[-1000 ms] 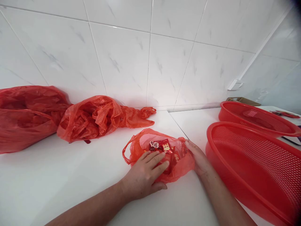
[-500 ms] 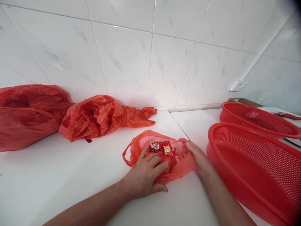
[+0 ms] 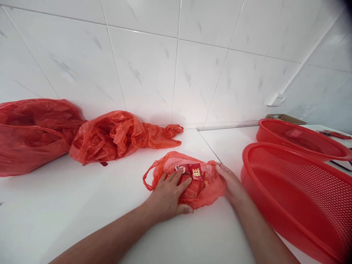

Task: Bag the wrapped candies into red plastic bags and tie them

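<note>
A small red plastic bag point(image 3: 211, 196) lies open on the white table, one handle loop sticking out on its left. Inside it are several red snack packets point(image 3: 196, 171), some with pale printed lettering. My left hand point(image 3: 169, 196) lies on the packets and the bag's near left rim, fingers spread and the thumb outside the near edge. My right hand point(image 3: 229, 183) grips the bag's right side, by the bunched plastic; part of its fingers is hidden behind the bag.
Two larger red plastic bags, one crumpled point(image 3: 107, 139) and one fuller point(image 3: 30, 139), lie along the tiled wall at left. On the right stand two red perforated baskets point(image 3: 275, 205), with a cardboard box point(image 3: 287, 118) behind. A seam crosses the white tabletop point(image 3: 110, 205).
My left hand has shifted slightly up and left over the packets, uncovering more of the near packet. The bag's near edge is pushed in a little. My right hand stays at its side.
</note>
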Demonstrator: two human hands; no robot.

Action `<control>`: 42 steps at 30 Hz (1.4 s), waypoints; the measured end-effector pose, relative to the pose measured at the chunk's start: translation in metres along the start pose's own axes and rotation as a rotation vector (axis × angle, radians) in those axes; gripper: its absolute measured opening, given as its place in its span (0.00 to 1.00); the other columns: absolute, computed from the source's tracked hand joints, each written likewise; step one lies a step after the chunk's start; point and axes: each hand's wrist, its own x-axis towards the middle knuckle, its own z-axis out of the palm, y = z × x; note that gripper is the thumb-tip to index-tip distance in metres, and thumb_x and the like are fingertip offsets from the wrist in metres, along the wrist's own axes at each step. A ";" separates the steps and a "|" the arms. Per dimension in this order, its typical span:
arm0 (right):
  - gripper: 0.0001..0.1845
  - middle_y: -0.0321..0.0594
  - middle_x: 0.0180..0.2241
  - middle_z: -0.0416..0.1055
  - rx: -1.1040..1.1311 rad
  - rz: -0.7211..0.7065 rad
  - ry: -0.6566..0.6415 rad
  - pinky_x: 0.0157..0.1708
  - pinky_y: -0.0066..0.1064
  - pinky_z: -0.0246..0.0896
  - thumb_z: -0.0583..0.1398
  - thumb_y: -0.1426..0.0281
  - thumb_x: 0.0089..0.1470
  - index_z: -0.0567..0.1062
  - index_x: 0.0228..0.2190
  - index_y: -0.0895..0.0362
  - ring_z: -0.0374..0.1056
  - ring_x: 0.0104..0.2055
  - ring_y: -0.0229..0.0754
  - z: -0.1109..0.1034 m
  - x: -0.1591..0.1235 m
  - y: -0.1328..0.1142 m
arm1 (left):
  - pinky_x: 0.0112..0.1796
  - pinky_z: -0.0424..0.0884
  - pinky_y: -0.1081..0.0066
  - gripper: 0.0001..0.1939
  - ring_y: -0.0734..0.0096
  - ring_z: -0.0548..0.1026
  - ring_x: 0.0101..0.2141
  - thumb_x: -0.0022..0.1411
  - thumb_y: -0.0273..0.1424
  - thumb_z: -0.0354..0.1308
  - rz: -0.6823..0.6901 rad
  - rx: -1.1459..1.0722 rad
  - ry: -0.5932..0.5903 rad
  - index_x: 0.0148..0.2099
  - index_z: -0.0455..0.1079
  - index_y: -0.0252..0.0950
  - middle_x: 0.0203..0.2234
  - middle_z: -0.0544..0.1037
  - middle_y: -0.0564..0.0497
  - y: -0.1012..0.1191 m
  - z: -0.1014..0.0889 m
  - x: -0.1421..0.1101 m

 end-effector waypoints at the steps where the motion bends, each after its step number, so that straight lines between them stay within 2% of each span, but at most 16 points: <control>1: 0.15 0.39 0.38 0.75 0.001 0.000 0.000 0.37 0.29 0.64 0.63 0.61 0.49 0.75 0.39 0.53 0.70 0.38 0.40 0.000 0.000 0.000 | 0.57 0.50 0.44 0.44 0.45 0.55 0.60 0.51 0.57 0.54 -0.001 -0.002 0.002 0.65 0.52 0.43 0.63 0.53 0.38 0.000 -0.001 0.000; 12: 0.12 0.38 0.35 0.75 0.047 0.000 -0.007 0.38 0.31 0.64 0.63 0.62 0.50 0.75 0.37 0.53 0.70 0.36 0.39 0.001 0.000 0.000 | 0.57 0.52 0.47 0.46 0.47 0.58 0.58 0.52 0.58 0.53 0.001 -0.006 0.031 0.66 0.48 0.42 0.63 0.55 0.41 -0.004 -0.001 0.003; 18: 0.11 0.37 0.33 0.76 0.112 -0.077 -0.034 0.38 0.28 0.63 0.64 0.65 0.48 0.76 0.35 0.54 0.70 0.35 0.37 0.001 0.002 0.003 | 0.56 0.55 0.48 0.44 0.49 0.58 0.59 0.53 0.52 0.56 0.030 0.048 0.092 0.66 0.46 0.43 0.63 0.56 0.43 -0.008 0.004 0.002; 20: 0.11 0.36 0.33 0.76 0.103 -0.115 -0.016 0.38 0.27 0.62 0.65 0.65 0.47 0.77 0.34 0.55 0.70 0.35 0.36 0.001 0.003 0.003 | 0.55 0.56 0.49 0.42 0.50 0.57 0.59 0.55 0.48 0.57 0.083 0.084 0.146 0.66 0.47 0.41 0.62 0.56 0.43 -0.009 0.004 0.000; 22: 0.13 0.35 0.32 0.76 0.084 -0.145 0.000 0.38 0.27 0.62 0.65 0.63 0.46 0.76 0.34 0.56 0.69 0.34 0.35 0.000 0.004 0.002 | 0.55 0.56 0.50 0.37 0.51 0.56 0.60 0.58 0.46 0.54 0.191 0.116 0.257 0.66 0.49 0.41 0.62 0.58 0.43 -0.012 0.006 0.000; 25: 0.15 0.36 0.33 0.75 0.066 -0.165 -0.007 0.38 0.28 0.63 0.64 0.61 0.47 0.76 0.36 0.56 0.69 0.34 0.36 -0.005 0.007 0.001 | 0.57 0.54 0.51 0.30 0.51 0.59 0.59 0.60 0.45 0.53 0.345 0.137 0.389 0.62 0.57 0.42 0.58 0.65 0.46 -0.018 0.013 0.003; 28: 0.16 0.35 0.34 0.75 0.067 -0.162 -0.031 0.35 0.26 0.64 0.65 0.63 0.46 0.74 0.38 0.55 0.69 0.33 0.34 -0.010 0.008 0.000 | 0.56 0.55 0.52 0.24 0.54 0.65 0.55 0.61 0.43 0.53 0.464 0.159 0.366 0.59 0.63 0.45 0.54 0.70 0.50 -0.021 0.021 0.007; 31: 0.20 0.33 0.34 0.75 0.086 -0.136 -0.060 0.30 0.24 0.63 0.66 0.67 0.43 0.72 0.41 0.53 0.68 0.29 0.33 -0.017 0.009 -0.001 | 0.56 0.54 0.51 0.21 0.55 0.66 0.54 0.62 0.41 0.53 0.510 0.206 0.366 0.57 0.65 0.45 0.52 0.72 0.50 -0.021 0.021 0.007; 33: 0.22 0.32 0.33 0.75 0.106 -0.119 -0.080 0.29 0.24 0.63 0.66 0.68 0.42 0.70 0.42 0.52 0.68 0.28 0.33 -0.021 0.008 -0.003 | 0.57 0.52 0.49 0.19 0.53 0.63 0.56 0.62 0.38 0.54 0.488 0.231 0.444 0.55 0.66 0.43 0.53 0.71 0.48 -0.021 0.016 0.002; 35: 0.22 0.32 0.33 0.75 0.126 -0.106 -0.102 0.28 0.24 0.63 0.66 0.69 0.43 0.70 0.42 0.52 0.68 0.27 0.33 -0.023 0.006 -0.005 | 0.57 0.52 0.47 0.18 0.51 0.60 0.58 0.61 0.34 0.55 0.408 0.230 0.584 0.54 0.67 0.44 0.56 0.68 0.46 -0.021 0.008 -0.005; 38: 0.20 0.33 0.33 0.75 0.147 -0.094 -0.139 0.28 0.24 0.63 0.64 0.69 0.44 0.70 0.42 0.53 0.67 0.27 0.34 -0.022 0.003 -0.008 | 0.58 0.51 0.48 0.21 0.50 0.58 0.59 0.58 0.33 0.60 0.173 0.163 0.764 0.54 0.66 0.48 0.60 0.61 0.49 -0.020 -0.003 -0.019; 42: 0.18 0.33 0.32 0.74 0.154 -0.137 -0.168 0.27 0.25 0.62 0.61 0.70 0.44 0.71 0.41 0.53 0.66 0.27 0.34 -0.019 0.001 -0.009 | 0.59 0.50 0.51 0.31 0.52 0.55 0.61 0.56 0.37 0.62 -0.092 0.081 0.899 0.60 0.57 0.52 0.64 0.53 0.55 -0.025 -0.010 -0.028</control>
